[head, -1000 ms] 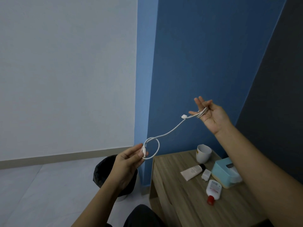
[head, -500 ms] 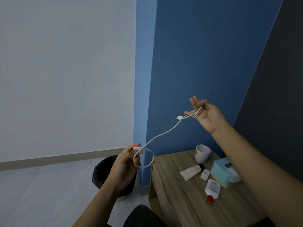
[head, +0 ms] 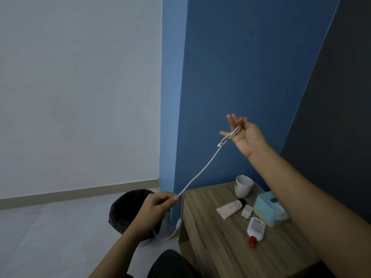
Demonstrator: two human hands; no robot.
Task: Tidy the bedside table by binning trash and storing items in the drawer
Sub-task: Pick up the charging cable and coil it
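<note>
My left hand (head: 155, 207): pinches the white cable (head: 202, 171) between thumb and fingertips.
My right hand (head: 246, 137): raised, palm up, fingers straight. Coils seem to lie round them, though the turns blur.
Cable axis: one straight run from the left pinch up toward 1 o'clock.
Loose end: drops toward 6 o'clock, plug (head: 178, 222) beside the bedside table (head: 216, 243).
Nearer hand: left, feeding the next turn.

One cable (head: 202, 171), mug (head: 243, 186), tube (head: 229, 209), bottle (head: 256, 228), charger (head: 247, 211), tissue box (head: 263, 208) and bin (head: 120, 215)
</note>
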